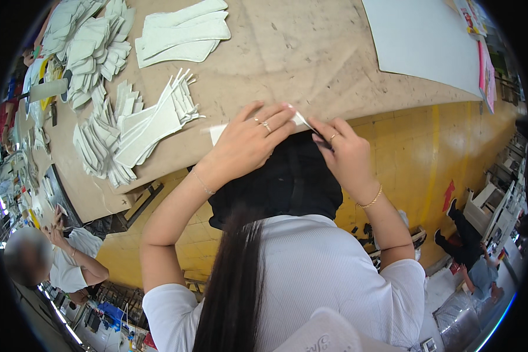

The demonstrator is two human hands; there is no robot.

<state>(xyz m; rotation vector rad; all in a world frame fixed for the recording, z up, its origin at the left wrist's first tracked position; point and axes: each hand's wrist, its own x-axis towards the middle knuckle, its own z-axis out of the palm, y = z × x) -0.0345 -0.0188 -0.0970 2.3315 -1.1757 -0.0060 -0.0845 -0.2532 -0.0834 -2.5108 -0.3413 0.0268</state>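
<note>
My left hand (255,135) lies palm down over a pale, flat cut piece (218,132) at the table's near edge. Its fingers are stretched out and rest on the piece, hiding most of it. Just to the right, my right hand (347,151) is closed, thumb against fingers, around a thin dark tool (317,134) whose kind I cannot make out. The tool's tip meets the white end of the piece beside my left fingertips. To the left, a fanned bundle of white cut pieces (152,126) lies near the edge.
Brown paper covers the table (299,53). More white pieces (185,32) are stacked at the far left, beside larger heaps (97,47). A big white sheet (419,44) lies at the far right. One person (73,258) works at the left; another (478,264) is at the lower right.
</note>
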